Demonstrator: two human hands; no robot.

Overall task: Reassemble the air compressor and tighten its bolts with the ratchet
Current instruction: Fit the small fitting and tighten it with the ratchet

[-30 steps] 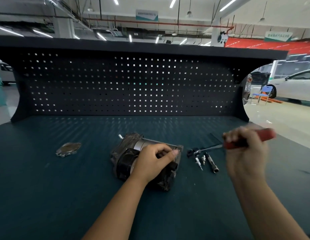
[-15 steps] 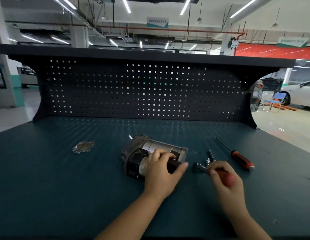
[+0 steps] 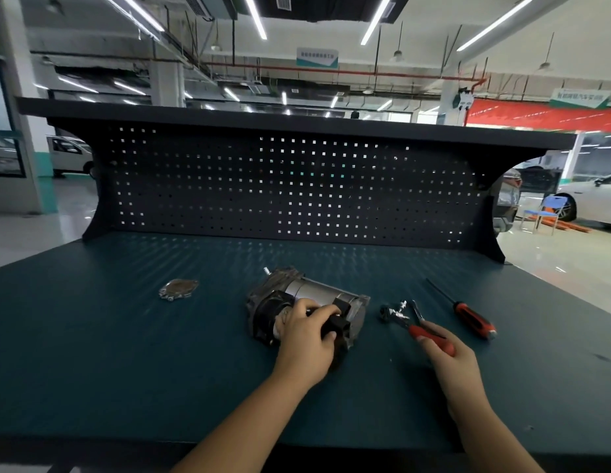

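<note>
The air compressor, a grey metal cylinder with a dark housing, lies on its side in the middle of the bench. My left hand grips its near black end from above. The ratchet has a red handle and a chrome head that rests on the bench right of the compressor. My right hand holds that red handle with curled fingers. Small bolts and a socket extension lie beside the ratchet head. A round metal cover plate lies apart, to the left.
A red-handled screwdriver lies on the teal benchtop at the right. A dark pegboard closes off the back of the bench. The near edge of the bench runs just below my forearms.
My right hand set the red-handled screwdriver down at the right and took hold of the ratchet's handle. My left hand stayed on the compressor. The camera tilted up slightly.
</note>
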